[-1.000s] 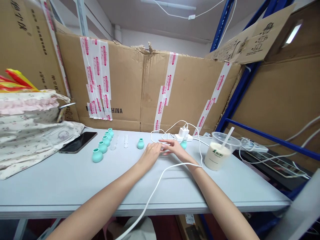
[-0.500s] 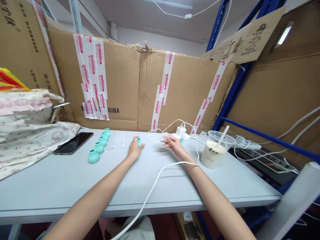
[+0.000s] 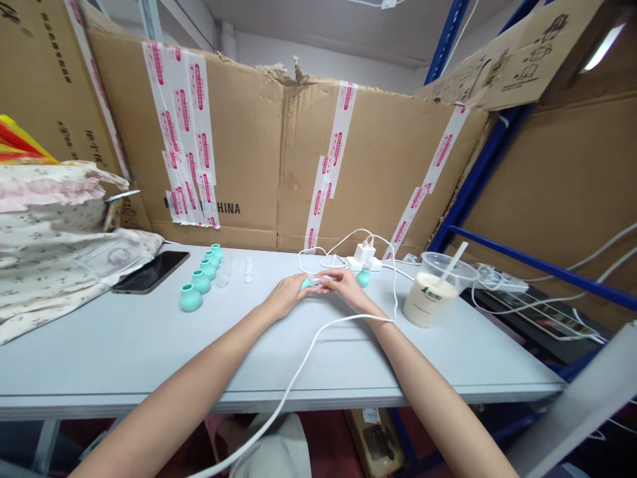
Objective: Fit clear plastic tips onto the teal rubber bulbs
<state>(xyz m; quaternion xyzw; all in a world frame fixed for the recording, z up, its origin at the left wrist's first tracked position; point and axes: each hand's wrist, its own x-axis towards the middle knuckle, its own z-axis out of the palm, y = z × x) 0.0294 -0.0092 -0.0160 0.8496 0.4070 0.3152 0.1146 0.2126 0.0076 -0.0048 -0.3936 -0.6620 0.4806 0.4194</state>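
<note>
Above the middle of the table, my left hand [image 3: 284,296] is closed around a teal squeeze bulb [image 3: 305,283], most of it hidden by the fingers. My right hand [image 3: 344,285] pinches a small clear piece [image 3: 316,282] against the bulb's open neck; how far it is seated I cannot tell. Beyond my right wrist stands another teal bulb [image 3: 363,278] with a clear piece on top. On the left, several teal bulbs [image 3: 190,299] stand in a row, necks up. Small clear pieces [image 3: 248,271] lie in lines beside them.
A lidded drink cup [image 3: 426,302] with a straw stands right of my right forearm. A white cable [image 3: 318,345] crosses over that forearm from the charger [image 3: 364,252]. A phone [image 3: 152,272] and a floral cloth bag [image 3: 44,265] lie left. Cardboard [image 3: 249,146] walls the back.
My hands have come together, the left moving right with its bulb. The clear piece in my right hand now meets the bulb's neck. The view has tipped slightly down.
</note>
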